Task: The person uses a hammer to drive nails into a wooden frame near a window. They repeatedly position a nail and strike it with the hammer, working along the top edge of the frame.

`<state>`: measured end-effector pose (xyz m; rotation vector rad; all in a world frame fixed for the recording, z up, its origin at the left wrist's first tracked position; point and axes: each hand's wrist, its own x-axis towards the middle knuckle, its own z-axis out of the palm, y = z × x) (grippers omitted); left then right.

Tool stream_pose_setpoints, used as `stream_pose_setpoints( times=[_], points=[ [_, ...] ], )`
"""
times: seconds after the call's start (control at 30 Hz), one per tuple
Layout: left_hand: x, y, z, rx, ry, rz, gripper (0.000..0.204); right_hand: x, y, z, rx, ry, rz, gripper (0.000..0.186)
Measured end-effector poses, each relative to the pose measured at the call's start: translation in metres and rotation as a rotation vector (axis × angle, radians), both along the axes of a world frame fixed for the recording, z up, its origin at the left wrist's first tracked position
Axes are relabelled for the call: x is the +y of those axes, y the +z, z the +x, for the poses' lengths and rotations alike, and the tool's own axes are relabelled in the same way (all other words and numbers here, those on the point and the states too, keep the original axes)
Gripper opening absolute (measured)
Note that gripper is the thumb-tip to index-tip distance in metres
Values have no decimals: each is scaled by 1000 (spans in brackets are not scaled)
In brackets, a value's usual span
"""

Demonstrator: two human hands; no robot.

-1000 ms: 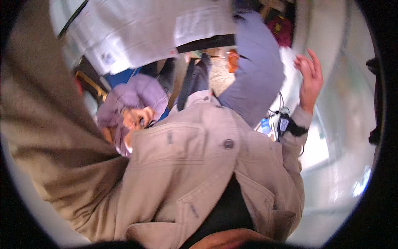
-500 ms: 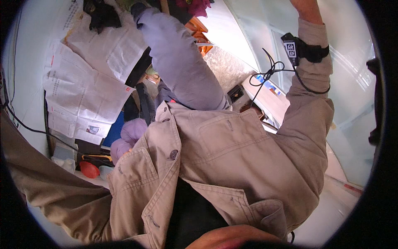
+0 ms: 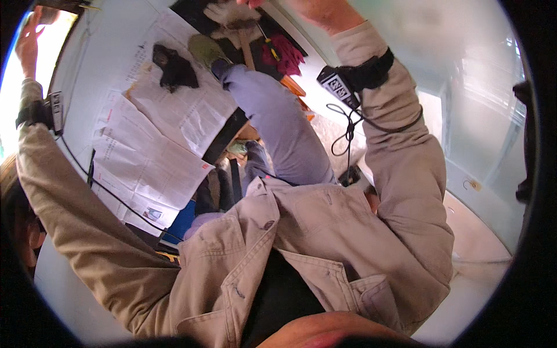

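Note:
My left hand (image 3: 28, 49) is raised at the far upper left, against a bright opening. Its fingers bend around a small brownish, dark thing (image 3: 49, 15) that I cannot make out. My right hand (image 3: 325, 11) reaches up past the top edge beside a pale, glossy panel (image 3: 464, 75). Only its wrist side and some fingertips show, so its grip is hidden. Each forearm wears a black strap with a small marked box, the left box (image 3: 56, 113) and the right box (image 3: 336, 84), each with a black cable.
Below lie spread printed sheets (image 3: 145, 156), a dark cloth (image 3: 174, 68), magenta gloves (image 3: 284, 55), a yellow-and-black screwdriver (image 3: 271, 47) and a wooden-handled brush (image 3: 246, 49). My leg (image 3: 272, 116) stands among them. Part of another person (image 3: 29, 232) shows at the left rim.
My left arm has swung up, bringing its hand into view at the upper left. My right forearm has shifted leftward, and the view has tilted so the floor things sit lower and further right.

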<state>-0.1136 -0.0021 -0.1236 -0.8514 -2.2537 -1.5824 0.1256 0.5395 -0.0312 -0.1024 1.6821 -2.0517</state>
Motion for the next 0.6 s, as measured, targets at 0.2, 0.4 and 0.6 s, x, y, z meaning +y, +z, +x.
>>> stream_pose_setpoints(
  times=[0.2, 0.4, 0.6],
  points=[
    [-4, -7, 7, -232, 378, -4, 32, -61, -8, -4, 8, -39, -56, 36],
    [21, 11, 21, -264, 474, 89, 41, -118, -49, 41, -260, 81, -138, 39],
    [14, 9, 27, -159, 257, 88, 36, -104, -65, 74, -384, 54, -92, 39]
  ],
)
